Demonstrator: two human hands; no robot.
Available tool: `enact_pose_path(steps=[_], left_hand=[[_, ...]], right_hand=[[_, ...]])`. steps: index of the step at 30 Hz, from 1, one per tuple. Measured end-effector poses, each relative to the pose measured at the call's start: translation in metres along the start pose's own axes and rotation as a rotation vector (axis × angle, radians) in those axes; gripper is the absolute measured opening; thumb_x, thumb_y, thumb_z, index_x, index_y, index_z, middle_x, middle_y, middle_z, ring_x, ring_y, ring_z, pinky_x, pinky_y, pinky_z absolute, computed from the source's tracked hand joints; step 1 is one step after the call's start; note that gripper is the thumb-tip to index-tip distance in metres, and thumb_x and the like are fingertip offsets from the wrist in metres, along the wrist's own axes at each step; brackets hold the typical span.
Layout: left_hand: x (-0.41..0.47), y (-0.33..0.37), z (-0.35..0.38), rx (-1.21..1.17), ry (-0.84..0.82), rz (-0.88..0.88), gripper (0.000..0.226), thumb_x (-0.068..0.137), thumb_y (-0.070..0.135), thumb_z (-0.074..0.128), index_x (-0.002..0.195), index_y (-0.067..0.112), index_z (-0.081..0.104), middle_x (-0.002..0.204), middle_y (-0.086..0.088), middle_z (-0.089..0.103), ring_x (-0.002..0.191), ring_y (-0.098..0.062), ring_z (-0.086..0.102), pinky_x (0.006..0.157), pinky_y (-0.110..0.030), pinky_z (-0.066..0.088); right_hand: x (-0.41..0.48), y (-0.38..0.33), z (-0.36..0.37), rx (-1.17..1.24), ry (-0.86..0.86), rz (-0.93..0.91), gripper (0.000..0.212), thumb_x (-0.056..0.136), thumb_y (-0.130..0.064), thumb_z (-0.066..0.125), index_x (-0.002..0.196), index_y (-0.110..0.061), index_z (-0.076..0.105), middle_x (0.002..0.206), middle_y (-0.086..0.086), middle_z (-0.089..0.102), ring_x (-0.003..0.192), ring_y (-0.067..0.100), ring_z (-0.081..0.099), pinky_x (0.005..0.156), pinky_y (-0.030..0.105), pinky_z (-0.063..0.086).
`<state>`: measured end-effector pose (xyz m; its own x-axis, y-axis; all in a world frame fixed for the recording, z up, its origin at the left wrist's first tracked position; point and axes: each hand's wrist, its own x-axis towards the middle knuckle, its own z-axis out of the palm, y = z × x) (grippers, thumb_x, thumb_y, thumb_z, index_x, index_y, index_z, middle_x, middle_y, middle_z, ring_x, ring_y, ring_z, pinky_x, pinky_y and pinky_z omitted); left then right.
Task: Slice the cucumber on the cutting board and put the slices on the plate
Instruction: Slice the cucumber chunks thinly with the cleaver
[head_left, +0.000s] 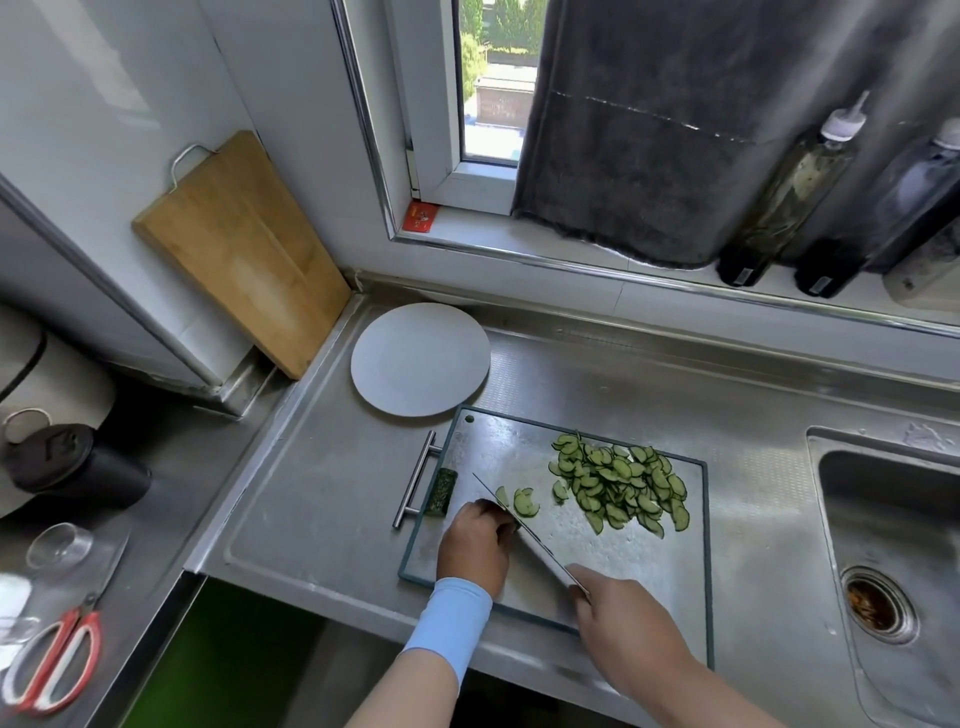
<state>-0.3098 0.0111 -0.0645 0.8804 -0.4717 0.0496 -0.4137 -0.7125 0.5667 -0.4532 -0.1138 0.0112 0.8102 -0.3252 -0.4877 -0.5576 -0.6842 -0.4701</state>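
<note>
A glass cutting board (670, 566) lies on the steel counter. A heap of thin half-moon cucumber slices (621, 483) covers its far right part, and two slices (524, 503) lie beside the blade. My right hand (623, 631) grips the handle of a knife (511, 519) whose blade slants toward the board's left side. My left hand (478, 543), fingers curled, holds down a cucumber remnant hidden under it, right against the blade. A dark green cucumber end (442, 491) sits at the board's left edge. The white plate (421, 359) stands bare behind the board.
A wooden board (239, 249) leans in the corner at the left. The sink (893, 545) opens at the right. Bottles (795, 192) line the windowsill. Scissors (52, 660), a small glass (60, 545) and a black cup (67, 467) sit on the lower left counter.
</note>
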Motion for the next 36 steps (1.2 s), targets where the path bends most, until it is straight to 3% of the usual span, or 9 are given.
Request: enact_pose_path(steps=[4, 9, 22, 33, 36], left_hand=[[-0.002, -0.001, 0.000, 0.004, -0.002, 0.016, 0.015, 0.070, 0.009, 0.080, 0.076, 0.022, 0.075, 0.079, 0.003, 0.066, 0.075, -0.018, 0.062, 0.064, -0.015, 0.041], [-0.006, -0.005, 0.001, -0.011, 0.010, 0.043, 0.020, 0.065, 0.006, 0.084, 0.074, 0.022, 0.075, 0.078, 0.003, 0.066, 0.071, -0.016, 0.061, 0.060, -0.016, 0.045], [-0.011, -0.008, 0.004, -0.049, 0.029, 0.023, 0.023, 0.063, 0.003, 0.084, 0.074, 0.022, 0.075, 0.077, 0.006, 0.065, 0.072, -0.013, 0.059, 0.062, -0.014, 0.040], [-0.013, -0.014, 0.006, -0.099, 0.045, 0.116, 0.016, 0.073, 0.005, 0.079, 0.081, 0.018, 0.076, 0.083, 0.008, 0.064, 0.078, -0.007, 0.056, 0.069, -0.016, 0.048], [-0.010, -0.013, 0.005, -0.112, 0.037, 0.104, 0.015, 0.074, 0.004, 0.079, 0.079, 0.017, 0.075, 0.082, 0.009, 0.062, 0.076, -0.005, 0.056, 0.068, -0.014, 0.047]], right_hand=[[-0.005, 0.006, -0.001, 0.008, -0.020, 0.014, 0.021, 0.095, -0.020, 0.038, 0.099, -0.029, 0.057, 0.081, -0.002, 0.065, 0.076, 0.019, 0.058, 0.065, 0.031, 0.047], [-0.003, 0.003, -0.002, -0.002, -0.019, -0.014, 0.019, 0.095, -0.017, 0.037, 0.091, -0.024, 0.055, 0.072, -0.001, 0.058, 0.067, 0.017, 0.051, 0.054, 0.025, 0.035], [0.015, -0.014, -0.005, 0.020, -0.091, 0.069, 0.026, 0.090, -0.012, 0.039, 0.069, -0.026, 0.043, 0.066, -0.004, 0.051, 0.059, 0.014, 0.041, 0.052, 0.025, 0.031], [0.035, -0.008, -0.013, 0.072, 0.005, 0.110, 0.028, 0.094, -0.019, 0.040, 0.071, -0.030, 0.051, 0.072, -0.004, 0.061, 0.068, 0.015, 0.057, 0.054, 0.029, 0.040], [0.038, 0.000, -0.021, 0.030, 0.070, 0.140, 0.026, 0.099, -0.022, 0.038, 0.086, -0.031, 0.060, 0.088, -0.001, 0.066, 0.087, 0.026, 0.062, 0.063, 0.032, 0.041]])
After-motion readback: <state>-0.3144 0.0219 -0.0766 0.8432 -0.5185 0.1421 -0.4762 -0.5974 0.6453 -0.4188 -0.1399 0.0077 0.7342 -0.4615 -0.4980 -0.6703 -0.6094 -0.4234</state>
